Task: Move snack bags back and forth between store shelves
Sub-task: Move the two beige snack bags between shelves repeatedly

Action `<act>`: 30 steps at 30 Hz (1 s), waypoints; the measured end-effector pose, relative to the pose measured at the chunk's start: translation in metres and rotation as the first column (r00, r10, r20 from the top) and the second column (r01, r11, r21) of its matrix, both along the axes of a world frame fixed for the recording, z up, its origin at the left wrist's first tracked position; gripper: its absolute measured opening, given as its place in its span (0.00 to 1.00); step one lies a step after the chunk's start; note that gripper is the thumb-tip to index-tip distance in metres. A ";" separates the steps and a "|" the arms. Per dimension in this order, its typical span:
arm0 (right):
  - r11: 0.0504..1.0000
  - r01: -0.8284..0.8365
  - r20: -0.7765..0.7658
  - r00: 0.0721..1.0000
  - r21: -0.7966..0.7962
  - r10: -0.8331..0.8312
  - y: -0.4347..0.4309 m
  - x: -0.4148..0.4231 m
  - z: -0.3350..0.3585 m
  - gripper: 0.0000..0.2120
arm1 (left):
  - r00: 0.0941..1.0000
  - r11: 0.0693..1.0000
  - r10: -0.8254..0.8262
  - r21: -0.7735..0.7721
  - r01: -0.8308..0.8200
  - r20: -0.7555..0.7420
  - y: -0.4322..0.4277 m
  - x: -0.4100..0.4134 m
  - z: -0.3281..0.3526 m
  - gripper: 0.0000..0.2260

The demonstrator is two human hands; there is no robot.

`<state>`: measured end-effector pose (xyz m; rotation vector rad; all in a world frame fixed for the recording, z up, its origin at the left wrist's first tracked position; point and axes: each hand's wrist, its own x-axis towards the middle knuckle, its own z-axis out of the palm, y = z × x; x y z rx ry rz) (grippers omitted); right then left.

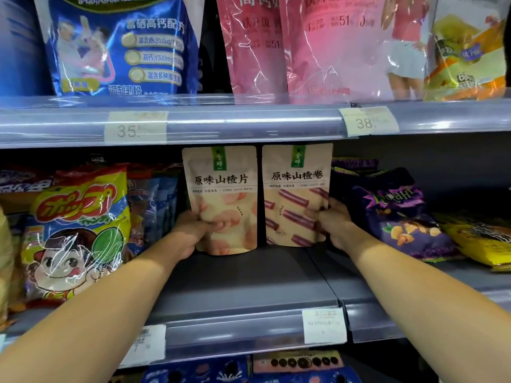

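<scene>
Two beige snack bags stand upright side by side at the back of the grey middle shelf (249, 277). The left beige bag (221, 186), printed with pink round slices, is gripped at its lower left edge by my left hand (193, 230). The right beige bag (297, 178), printed with dark red rolls, is gripped at its lower right edge by my right hand (334, 222). Both forearms reach in from the bottom of the head view. The bags' bottoms rest on or just above the shelf; which, I cannot tell.
A colourful cartoon candy bag (77, 230) stands left of the bags, a purple snack bag (398, 214) and a yellow bag (481, 239) lie to the right. The upper shelf rail (249, 123) carries price tags, with blue (121, 45) and pink pouches (304, 45) above.
</scene>
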<state>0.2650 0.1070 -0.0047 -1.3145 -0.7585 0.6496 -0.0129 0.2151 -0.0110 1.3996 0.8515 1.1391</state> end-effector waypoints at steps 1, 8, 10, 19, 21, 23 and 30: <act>1.000 0.004 0.005 1.000 -0.007 -0.004 0.000 0.001 0.000 0.22 | 1.000 1.000 0.010 0.011 -0.010 -0.018 0.001 -0.001 0.000 0.21; 0.970 0.024 0.229 0.973 -0.242 0.033 -0.008 -0.007 0.001 0.26 | 0.987 0.997 0.008 0.073 0.003 -0.160 -0.005 -0.007 0.004 0.24; 0.943 0.138 0.358 0.933 -0.303 -0.021 -0.015 -0.017 0.000 0.32 | 0.977 0.998 -0.028 0.051 0.039 -0.213 -0.005 -0.009 0.005 0.24; 0.913 -0.106 0.510 0.802 -0.393 0.312 -0.005 -0.106 0.018 0.10 | 0.912 0.993 0.112 0.087 -0.084 -0.394 -0.002 -0.019 0.005 0.26; 0.908 -0.102 0.513 0.797 -0.407 0.319 0.004 -0.110 0.014 0.16 | 0.923 0.995 0.081 0.077 -0.056 -0.376 -0.004 -0.022 0.003 0.28; 0.917 -0.072 0.515 0.809 -0.392 0.284 0.012 -0.109 0.005 0.20 | 0.927 0.996 0.064 0.081 -0.037 -0.370 -0.008 -0.021 0.002 0.28; 0.941 0.008 0.586 0.785 -0.337 0.203 0.024 -0.107 -0.010 0.23 | 0.958 1.000 0.002 0.027 0.006 -0.286 -0.012 -0.015 0.000 0.24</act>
